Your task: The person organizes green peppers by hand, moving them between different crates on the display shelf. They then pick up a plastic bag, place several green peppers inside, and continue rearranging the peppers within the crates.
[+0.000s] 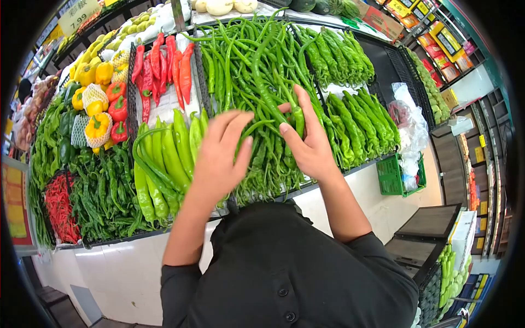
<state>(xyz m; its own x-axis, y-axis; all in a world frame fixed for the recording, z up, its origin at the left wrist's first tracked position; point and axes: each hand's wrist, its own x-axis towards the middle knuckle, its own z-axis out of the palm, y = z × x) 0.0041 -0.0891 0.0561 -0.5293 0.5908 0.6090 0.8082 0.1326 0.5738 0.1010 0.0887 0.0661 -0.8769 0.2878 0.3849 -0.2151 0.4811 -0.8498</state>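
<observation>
I saw both hands up over the pile of long green chillies (pixel 257 71) in the middle tray, and they were apart. The left hand (pixel 219 158) was spread flat with the fingers splayed and gripped nothing; it hovered at the near left edge of the pile. The right hand (pixel 309 142) was pinched on one green chilli (pixel 298 117), which stood up between thumb and fingers just above the pile.

Red chillies (pixel 164 65) lay in the tray to the left, with broad pale green peppers (pixel 169 158) in front of them. Netted yellow and red bell peppers (pixel 98 109) were further left.

The price sign (pixel 79 16) at top left read "7.99"; I couldn't read the characters above the number. The yellow shelf packets (pixel 445 38) at top right were too small to read. A green basket (pixel 402 177) hung at the right end of the stand.
</observation>
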